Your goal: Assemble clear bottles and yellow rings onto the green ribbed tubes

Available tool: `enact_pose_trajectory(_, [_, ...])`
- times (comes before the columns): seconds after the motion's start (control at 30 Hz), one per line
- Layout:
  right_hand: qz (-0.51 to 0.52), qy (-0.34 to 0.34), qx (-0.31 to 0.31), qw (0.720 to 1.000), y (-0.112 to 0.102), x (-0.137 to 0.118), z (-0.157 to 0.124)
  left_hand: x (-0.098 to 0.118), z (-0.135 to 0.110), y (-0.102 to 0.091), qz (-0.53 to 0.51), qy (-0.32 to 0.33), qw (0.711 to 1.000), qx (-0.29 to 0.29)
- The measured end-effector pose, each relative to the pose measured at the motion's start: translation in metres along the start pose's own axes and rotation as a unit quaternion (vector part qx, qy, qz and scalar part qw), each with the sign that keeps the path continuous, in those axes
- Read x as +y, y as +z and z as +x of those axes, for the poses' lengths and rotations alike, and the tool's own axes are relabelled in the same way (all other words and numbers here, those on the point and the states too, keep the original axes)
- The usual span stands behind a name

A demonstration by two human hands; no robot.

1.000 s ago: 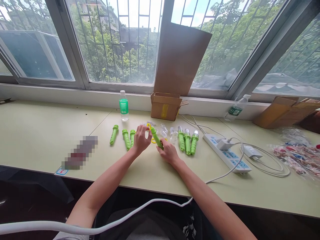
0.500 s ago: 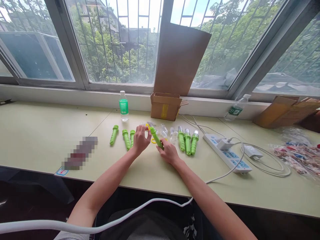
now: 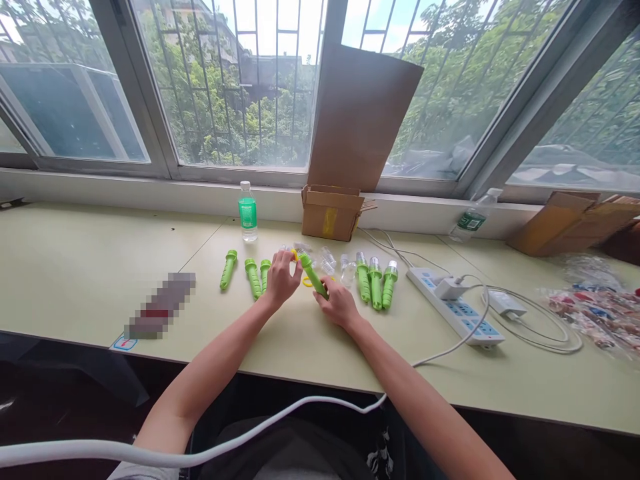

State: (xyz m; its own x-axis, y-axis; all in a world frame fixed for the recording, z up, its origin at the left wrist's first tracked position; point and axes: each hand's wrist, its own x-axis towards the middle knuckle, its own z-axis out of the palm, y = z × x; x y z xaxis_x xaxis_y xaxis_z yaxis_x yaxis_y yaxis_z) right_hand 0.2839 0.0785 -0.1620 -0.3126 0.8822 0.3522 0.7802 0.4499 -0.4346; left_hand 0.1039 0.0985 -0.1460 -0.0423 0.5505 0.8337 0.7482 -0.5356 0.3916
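My right hand (image 3: 339,304) is closed around the lower end of a green flashlight-shaped tube (image 3: 313,275), which tilts up and to the left. Beside its upper end, my left hand (image 3: 283,277) pinches a yellow ring (image 3: 295,255); whether ring and tube touch I cannot tell. Another yellow ring (image 3: 307,282) lies on the table behind the tube. Left of my hands lie several green tubes (image 3: 229,270), one partly hidden by my left hand. To the right are three green tubes with clear caps (image 3: 375,283). Loose clear plastic caps (image 3: 328,260) lie behind my hands.
A water bottle (image 3: 247,212) and a cardboard box (image 3: 327,217) stand at the back. A white power strip (image 3: 456,308) with chargers and cables lies to the right, near bagged small parts (image 3: 595,310). A white cable (image 3: 240,437) crosses in front of me.
The yellow ring in my left hand has tilted slightly and shifted a little beside the tube's upper end. My right hand and the tube have barely moved.
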Motion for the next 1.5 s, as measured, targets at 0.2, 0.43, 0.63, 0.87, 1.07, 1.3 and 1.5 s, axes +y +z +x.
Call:
enact_pose_trajectory(0.2, [0.010, 0.002, -0.004, 1.000, -0.0003, 0.0000, -0.0009, -0.0025, -0.0016, 0.0024, -0.003, -0.008, 1.000, -0.009])
enact_pose_trajectory(0.43, [0.015, 0.006, -0.009, 1.000, -0.0011, 0.0001, -0.0001, -0.0038, -0.0049, 0.0067, -0.004, -0.007, 1.000, -0.023])
enact_pose_trajectory(0.63, [0.013, 0.005, -0.010, 1.000, -0.0013, 0.0000, -0.0003, -0.0038, -0.0058, 0.0076, -0.013, -0.007, 0.999, -0.031])
enact_pose_trajectory(0.87, [0.015, 0.009, -0.010, 1.000, -0.0011, 0.0005, 0.0000, -0.0057, -0.0053, 0.0085, -0.056, -0.023, 0.998, -0.020])
enact_pose_trajectory(1.07, [0.014, 0.007, -0.004, 1.000, -0.0005, 0.0011, 0.0002, -0.0061, -0.0038, 0.0078, -0.061, -0.033, 0.998, -0.004])
enact_pose_trajectory(1.3, [0.012, 0.003, -0.004, 1.000, 0.0002, 0.0021, 0.0008, -0.0072, -0.0034, 0.0058, -0.090, -0.048, 0.995, 0.002])
enact_pose_trajectory(1.5, [0.014, -0.002, -0.003, 1.000, -0.0003, 0.0011, 0.0002, -0.0047, -0.0022, 0.0037, -0.087, -0.044, 0.995, 0.017])
